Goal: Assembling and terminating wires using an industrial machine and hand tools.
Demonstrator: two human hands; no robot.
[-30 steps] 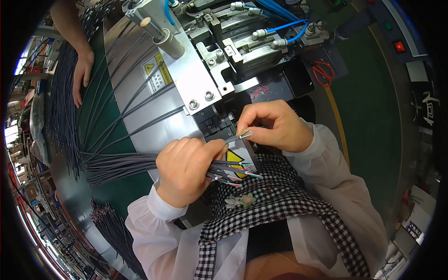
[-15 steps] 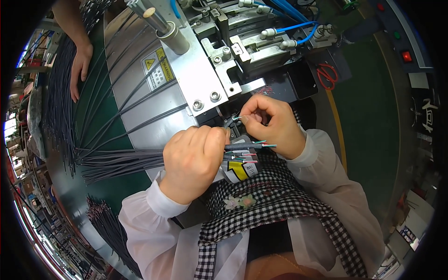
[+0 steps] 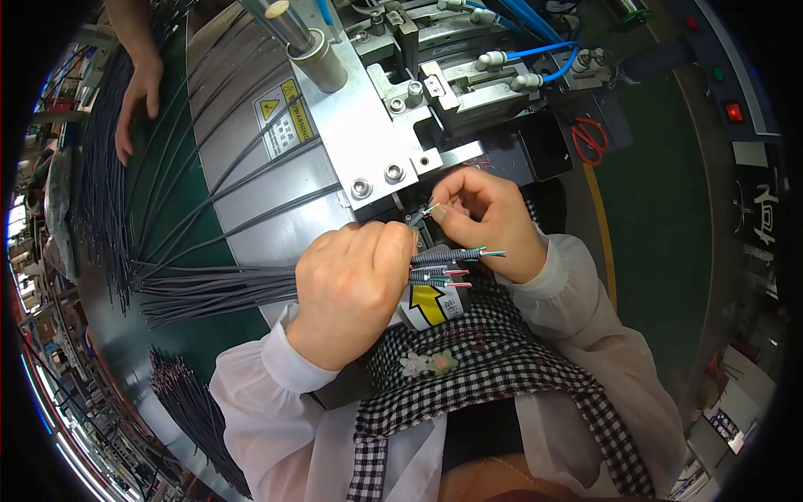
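Note:
My left hand (image 3: 355, 284) is closed around a bundle of dark grey cables (image 3: 222, 286). Their ribbed ends stick out past my thumb side, with thin green, red and white wires (image 3: 493, 253) showing at the tips. My right hand (image 3: 493, 224) pinches the fine wires (image 3: 432, 209) of one cable end between thumb and forefinger, just below the metal plate (image 3: 368, 134) of a machine. The lower part of that cable is hidden by my left hand.
Several cables run over a metal cover with a warning label (image 3: 284, 117). Red-handled scissors (image 3: 589, 140) lie right of a black tray (image 3: 542, 144). Another person's hand (image 3: 138, 96) rests by a large cable pile (image 3: 104, 192) at far left. More cables (image 3: 188, 402) lie at lower left.
My right fingers have shifted slightly, and the pinched wires now slant more steeply. The other person's hand has moved a little left and up. The whole view has shifted slightly.

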